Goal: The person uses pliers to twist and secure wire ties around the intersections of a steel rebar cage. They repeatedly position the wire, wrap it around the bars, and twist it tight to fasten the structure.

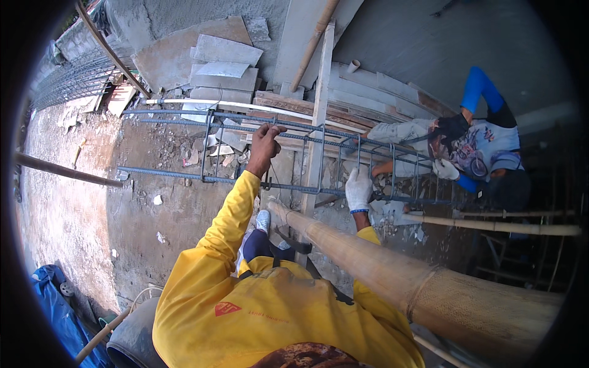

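A long rebar cage (242, 181) of ribbed steel bars and square stirrups stretches left to right in front of me. My bare left hand (264, 148) has its fingers closed at the cage's upper bars, and a thin dark strand runs down below it. What lies between those fingertips is partly hidden. Further right, my right hand (358, 189) in a white knitted glove is closed round a stirrup above the lower bar. A co-worker (485, 138) with blue sleeves is at the cage's right end, with one gloved hand (445, 168) close to the bars.
A thick bamboo pole (392, 264) crosses at lower right, close to my right arm. An upright timber (320, 116) stands behind the cage. Broken boards (224, 58) lean on the far wall. Thin bamboo poles (67, 170) reach in from the left; a blue tarp (58, 313) lies at lower left.
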Tool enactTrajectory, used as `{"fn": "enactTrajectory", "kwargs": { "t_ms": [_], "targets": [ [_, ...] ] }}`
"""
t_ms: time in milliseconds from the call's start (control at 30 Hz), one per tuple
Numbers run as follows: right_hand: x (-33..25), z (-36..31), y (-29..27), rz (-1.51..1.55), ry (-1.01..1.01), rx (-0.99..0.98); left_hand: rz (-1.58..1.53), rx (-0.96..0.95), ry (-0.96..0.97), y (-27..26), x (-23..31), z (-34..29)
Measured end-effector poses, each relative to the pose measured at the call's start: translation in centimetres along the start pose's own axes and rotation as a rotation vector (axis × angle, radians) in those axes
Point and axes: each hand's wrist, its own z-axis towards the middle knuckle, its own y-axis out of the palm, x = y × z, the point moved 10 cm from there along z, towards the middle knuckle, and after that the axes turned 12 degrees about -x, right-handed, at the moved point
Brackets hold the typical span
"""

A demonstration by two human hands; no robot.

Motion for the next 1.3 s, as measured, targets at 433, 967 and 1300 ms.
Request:
{"fn": "enactTrajectory", "kwargs": {
  "t_ms": [433,967,1300],
  "targets": [
    [0.2,3.3,0.9,-0.021,0.04,-0.039,0.018,-0.013,0.024,0.4,1.3,4.2],
    [-7.7,-6.4,-4.1,-0.029,-0.527,-0.195,0.871,0.166,0.36,2.6,5.2,-6.2],
    [-6.6,-7.1,-0.7,0.02,-0.553,-0.201,0.584,-0.066,0.245,5.9,2.4,-13.0]
  ]
}}
